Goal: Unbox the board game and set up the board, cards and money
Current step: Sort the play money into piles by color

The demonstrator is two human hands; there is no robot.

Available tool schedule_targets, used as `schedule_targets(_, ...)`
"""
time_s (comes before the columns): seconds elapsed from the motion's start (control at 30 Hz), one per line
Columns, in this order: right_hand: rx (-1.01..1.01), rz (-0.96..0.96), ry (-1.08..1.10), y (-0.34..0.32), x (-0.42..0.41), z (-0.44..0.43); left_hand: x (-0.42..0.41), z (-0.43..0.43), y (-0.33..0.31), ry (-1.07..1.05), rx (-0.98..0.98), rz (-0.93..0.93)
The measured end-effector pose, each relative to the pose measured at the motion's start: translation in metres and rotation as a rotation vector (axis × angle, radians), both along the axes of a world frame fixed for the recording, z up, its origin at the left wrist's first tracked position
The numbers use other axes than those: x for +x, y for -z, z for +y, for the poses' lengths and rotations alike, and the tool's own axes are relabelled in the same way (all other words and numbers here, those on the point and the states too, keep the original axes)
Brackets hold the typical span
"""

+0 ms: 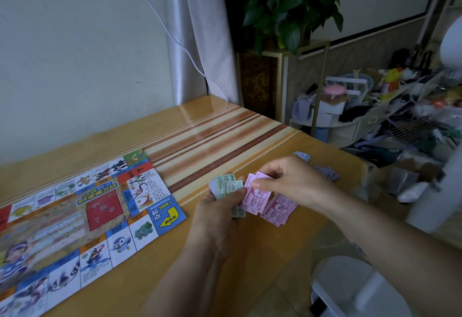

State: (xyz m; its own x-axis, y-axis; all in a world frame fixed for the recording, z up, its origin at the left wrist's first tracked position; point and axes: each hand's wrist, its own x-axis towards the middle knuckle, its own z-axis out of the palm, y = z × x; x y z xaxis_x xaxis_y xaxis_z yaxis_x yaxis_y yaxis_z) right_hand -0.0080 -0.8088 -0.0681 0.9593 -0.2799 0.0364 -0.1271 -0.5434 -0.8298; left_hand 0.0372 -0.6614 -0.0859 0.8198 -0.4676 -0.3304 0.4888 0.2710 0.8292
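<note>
Sorting money by colour beside the unfolded board (75, 216) on the worktop (225, 129). Clamped in the left hand (220, 206) grip: a wad of notes (225, 185), green on top. Pinched in the right hand (287, 181) grip: a pink note (255, 195), just beside the pink pile (280, 210). Best to peel off one note at a time, check its colour, and lay it squarely on the matching pile. Leave the blue notes (302, 156) and purple notes (327, 172) well apart, back from the worktop edge.
</note>
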Motion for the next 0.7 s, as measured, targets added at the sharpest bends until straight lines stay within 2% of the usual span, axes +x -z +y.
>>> schedule_targets(0.3, 0.083, 0.025, 0.075, -0.003, -0.015, -0.018, 0.009, 0.014, -0.003, -0.074, -0.245, 0.227)
schedule_targets(0.43, 0.154, -0.018, 0.088, 0.001, -0.024, -0.018, 0.006, 0.016, -0.002, 0.011, -0.203, 0.233)
schedule_targets(0.53, 0.183, -0.038, 0.062, 0.0, -0.025, -0.013, 0.001, 0.013, 0.0, 0.143, -0.063, 0.101)
schedule_targets(0.6, 0.205, -0.053, 0.055, 0.0, -0.025, -0.011, -0.002, 0.01, 0.0, 0.212, 0.101, -0.092)
schedule_targets(0.7, 0.204, -0.044, 0.05, 0.0, -0.024, -0.009, -0.005, 0.008, -0.001, 0.2, 0.245, -0.288)
